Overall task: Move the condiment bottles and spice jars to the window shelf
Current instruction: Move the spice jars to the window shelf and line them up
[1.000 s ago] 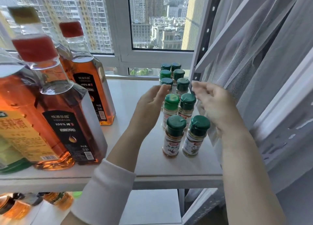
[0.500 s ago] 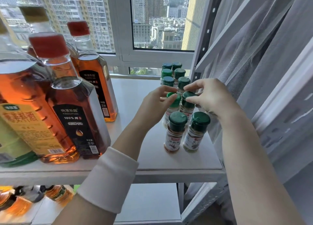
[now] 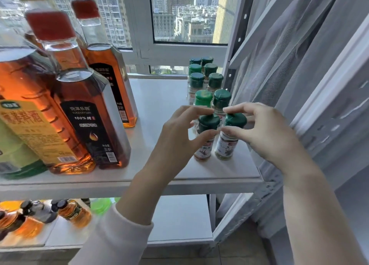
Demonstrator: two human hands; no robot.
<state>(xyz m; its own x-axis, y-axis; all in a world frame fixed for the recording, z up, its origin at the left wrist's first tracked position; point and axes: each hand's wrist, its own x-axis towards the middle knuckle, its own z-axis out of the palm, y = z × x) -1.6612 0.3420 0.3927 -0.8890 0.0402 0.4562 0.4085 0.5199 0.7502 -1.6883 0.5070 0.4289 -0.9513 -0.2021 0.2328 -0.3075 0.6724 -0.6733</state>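
Observation:
Two rows of green-capped spice jars (image 3: 201, 81) run back along the right side of the white window shelf (image 3: 159, 97). My left hand (image 3: 179, 138) pinches the front left spice jar (image 3: 205, 142) at its cap, thumb below and fingers above. My right hand (image 3: 265, 130) pinches the front right spice jar (image 3: 227, 144) the same way. Both jars stand upright on the shelf. Tall bottles of amber oil with red caps (image 3: 87, 109) stand on the shelf's left side.
A green bottle (image 3: 14, 154) and a yellow-labelled bottle (image 3: 26, 125) crowd the near left edge. More bottles (image 3: 40, 216) lie on the lower shelf. A metal upright (image 3: 237, 33) and a grey curtain (image 3: 299, 55) close in the right side. The window frame (image 3: 139, 35) stands behind.
Both hands came back from the second pair of jars to the front pair and now pinch their caps. The view shifted closer to the shelf.

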